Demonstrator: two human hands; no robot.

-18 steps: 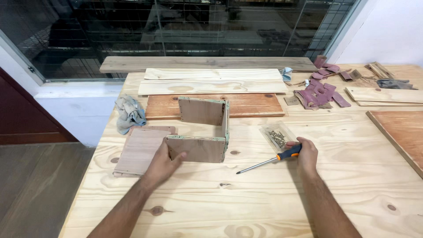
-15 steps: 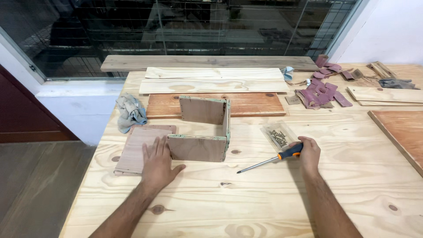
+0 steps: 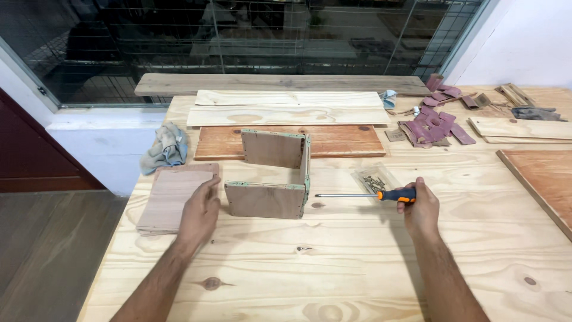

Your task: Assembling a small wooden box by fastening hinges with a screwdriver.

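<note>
right hand (image 3: 420, 210), right of frame centre: fingers curled closed around the orange-and-black handle of a screwdriver (image 3: 364, 194), shaft level and pointing left toward the box. left hand (image 3: 199, 213), left of centre: flat on the table (image 3: 333, 268), fingers straight and only slightly spread, gripping nothing; it lies between a thin plywood panel (image 3: 173, 194) and the box, fingertips over the panel's right edge. three-sided wooden box frame (image 3: 275, 175) with green-painted edges stands at frame centre, just beside the left hand. clear bag of screws (image 3: 374, 179) lies behind the screwdriver. grey rag (image 3: 165, 149) at the table's left edge.
</note>
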